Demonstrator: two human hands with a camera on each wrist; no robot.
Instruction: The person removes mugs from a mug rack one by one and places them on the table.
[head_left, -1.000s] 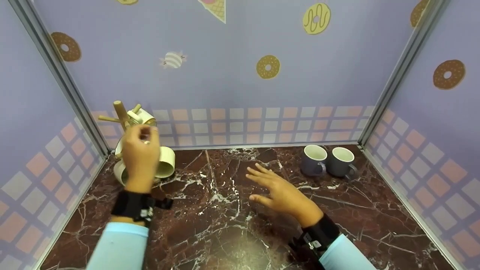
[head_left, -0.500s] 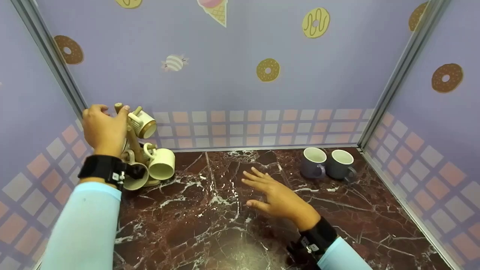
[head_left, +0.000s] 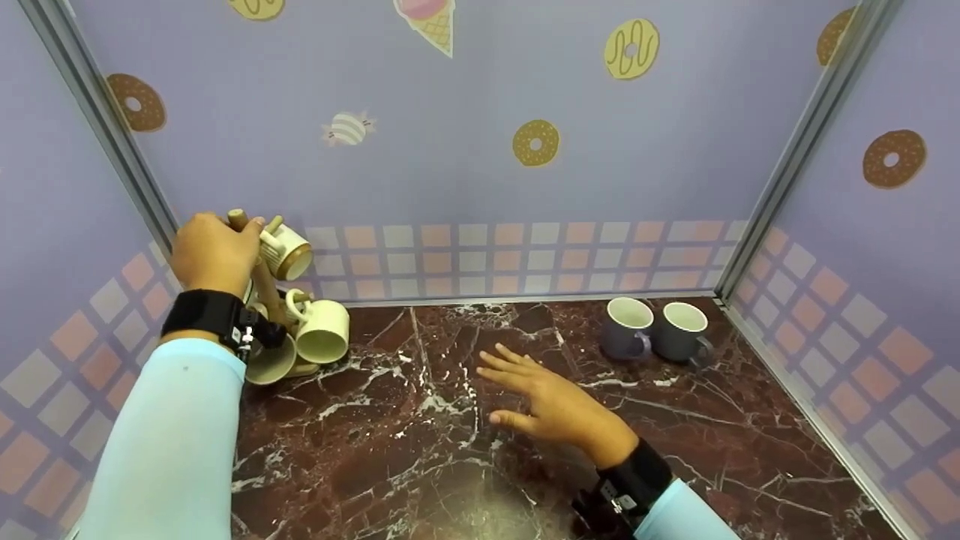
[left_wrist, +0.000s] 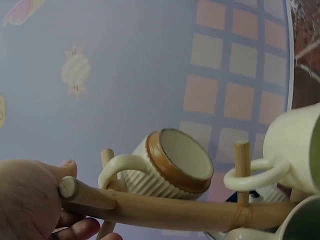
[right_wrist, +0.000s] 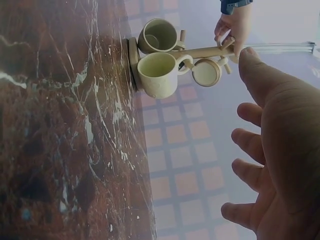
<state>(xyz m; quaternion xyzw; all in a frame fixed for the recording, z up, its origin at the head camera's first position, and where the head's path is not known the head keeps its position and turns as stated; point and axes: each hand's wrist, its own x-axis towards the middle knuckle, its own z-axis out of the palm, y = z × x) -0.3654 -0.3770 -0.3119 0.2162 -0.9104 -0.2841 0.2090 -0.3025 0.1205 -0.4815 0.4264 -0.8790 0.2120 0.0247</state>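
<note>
At the back left stands a wooden mug tree (head_left: 268, 289) with mugs hung on its pegs. My left hand (head_left: 214, 251) grips it near the top of the post, thumb on one side and fingers curled behind. A ribbed white mug with a brown band (left_wrist: 162, 165) hangs by its handle on an upper peg, close to the thumb. Lower down hang a cream mug (head_left: 324, 334) and another light mug (head_left: 271, 361), the latter partly hidden by the wrist strap. Over the middle of the table, my right hand (head_left: 559, 405) is spread with straight fingers, holding nothing.
Two dark mugs with white insides, one purplish (head_left: 627, 330) and one grey (head_left: 679, 334), stand upright side by side at the back right. Patterned walls (head_left: 450, 172) enclose the dark marbled table (head_left: 420, 450) at the back and both sides.
My left hand has moved left from in front of the mug tree to its top and taken hold there, uncovering the lower mugs. The right hand has shifted only slightly.
</note>
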